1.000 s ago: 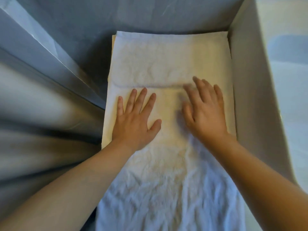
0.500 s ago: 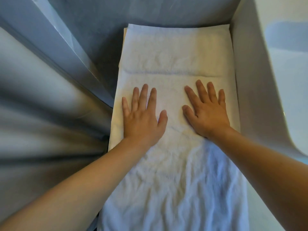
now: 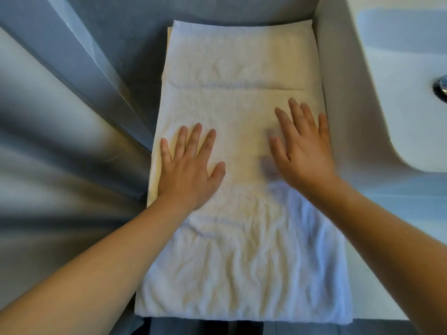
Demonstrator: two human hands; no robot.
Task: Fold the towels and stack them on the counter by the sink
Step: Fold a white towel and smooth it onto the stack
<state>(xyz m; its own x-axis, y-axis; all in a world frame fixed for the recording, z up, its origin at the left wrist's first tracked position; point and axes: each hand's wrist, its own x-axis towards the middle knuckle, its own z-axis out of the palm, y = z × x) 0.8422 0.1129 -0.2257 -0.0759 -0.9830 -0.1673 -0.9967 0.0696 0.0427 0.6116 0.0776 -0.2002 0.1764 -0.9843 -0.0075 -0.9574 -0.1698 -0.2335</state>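
Both hands lie flat with fingers spread, gripping nothing. From the head camera, the left hand [image 3: 187, 165] presses palm-down on the left half of a white terry-cloth towel [image 3: 242, 262], its little finger near the towel's left edge. The right hand [image 3: 304, 151] is spread over the right half, close to the pale wall [image 3: 343, 117] that borders the towel on that side; it is blurred, so whether it presses fully on the cloth cannot be told.

That towel lies lengthwise on the grey counter [image 3: 116, 68], folded into a long strip, with a cross fold or hem line beyond the fingertips. A thin cream edge of a second layer [image 3: 154, 175] peeks out along its left side; whether it is another towel or part of the same one cannot be told. To the right sit a white sink basin [image 3: 399, 93] and a bit of metal fitting [image 3: 441, 88].

Judging by this, the towel is partly folded and being smoothed. The near part is wrinkled, and shorter folds probably remain. No finished stack or further towels are visible.
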